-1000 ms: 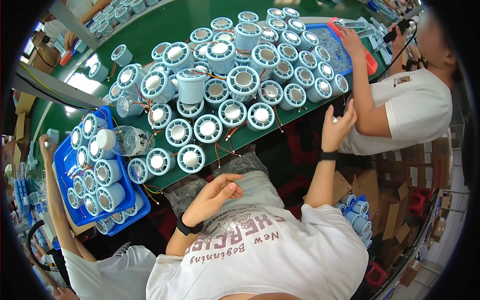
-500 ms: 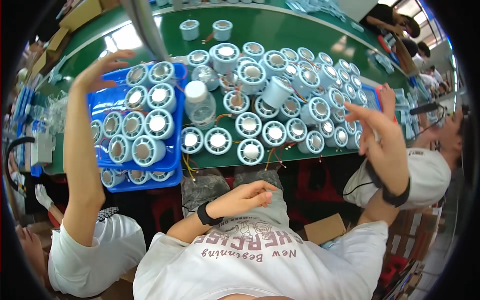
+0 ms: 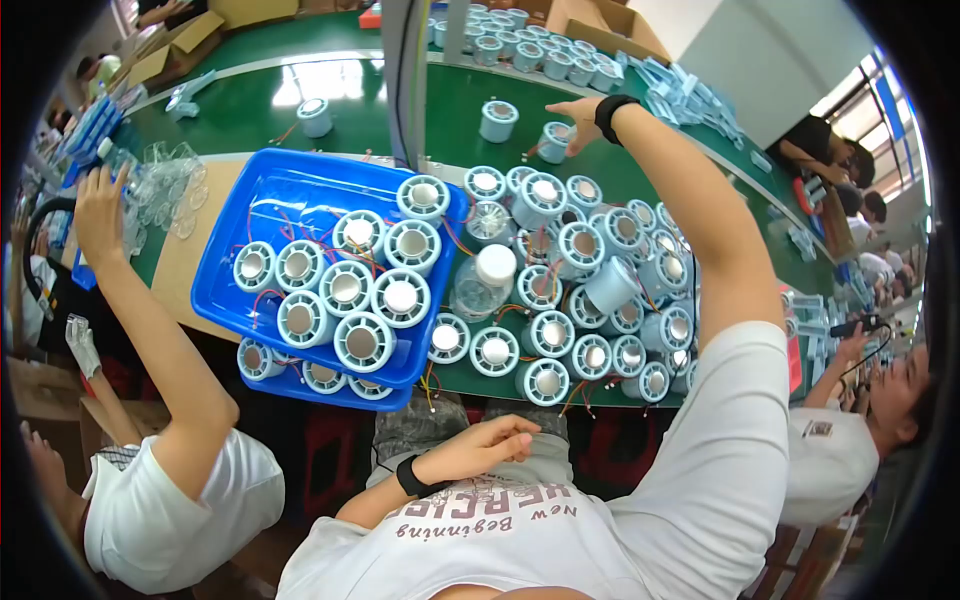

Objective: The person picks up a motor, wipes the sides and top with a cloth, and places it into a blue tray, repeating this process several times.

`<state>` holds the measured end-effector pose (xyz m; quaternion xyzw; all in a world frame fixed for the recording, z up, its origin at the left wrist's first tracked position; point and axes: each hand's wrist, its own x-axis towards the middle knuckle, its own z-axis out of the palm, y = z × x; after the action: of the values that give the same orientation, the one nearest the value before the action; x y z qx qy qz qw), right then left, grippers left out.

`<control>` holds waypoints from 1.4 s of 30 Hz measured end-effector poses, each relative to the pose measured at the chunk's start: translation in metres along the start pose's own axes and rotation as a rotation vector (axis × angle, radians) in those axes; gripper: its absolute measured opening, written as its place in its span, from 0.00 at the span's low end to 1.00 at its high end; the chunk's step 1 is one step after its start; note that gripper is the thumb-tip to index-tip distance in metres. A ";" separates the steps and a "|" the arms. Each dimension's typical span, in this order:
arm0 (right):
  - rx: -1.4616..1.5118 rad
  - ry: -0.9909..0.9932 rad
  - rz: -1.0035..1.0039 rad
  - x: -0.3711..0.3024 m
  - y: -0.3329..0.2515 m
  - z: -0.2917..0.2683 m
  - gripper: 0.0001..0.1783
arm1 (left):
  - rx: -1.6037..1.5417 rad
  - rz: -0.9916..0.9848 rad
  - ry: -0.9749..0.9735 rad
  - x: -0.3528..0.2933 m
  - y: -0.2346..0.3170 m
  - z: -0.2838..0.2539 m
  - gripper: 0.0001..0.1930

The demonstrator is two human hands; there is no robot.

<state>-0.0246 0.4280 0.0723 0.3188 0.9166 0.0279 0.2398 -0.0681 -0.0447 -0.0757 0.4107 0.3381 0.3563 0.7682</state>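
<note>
My right hand reaches across the green table to a light-blue, motor-like cylinder with wires. Its fingers are spread beside the cylinder; whether they touch it I cannot tell. Another such cylinder stands just left of it. My left hand hovers in front of my shirt, fingers loosely bent, with nothing seen in it. Nearer to me, a dense group of the same cylinders stands with slotted rims and round metal centres upward. Several more sit in a blue tray.
A clear jar with a white lid stands beside the tray, which rests on another blue tray. A metal post rises behind it. To the left, a co-worker's hand is near clear plastic pieces. Another person sits at right.
My right hand has moved forward and left, from above the right of the group to the far cylinder. The view has shifted. The co-worker's hand has moved left, away from the tray.
</note>
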 end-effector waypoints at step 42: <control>1.343 0.351 -0.084 -0.351 -0.206 0.151 0.40 | -0.532 0.279 0.060 -0.019 0.049 0.033 0.29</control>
<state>0.1658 0.0391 0.0449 0.3531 0.7721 -0.5035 -0.1601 -0.0643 -0.0533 -0.0143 0.2266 0.1957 0.5464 0.7822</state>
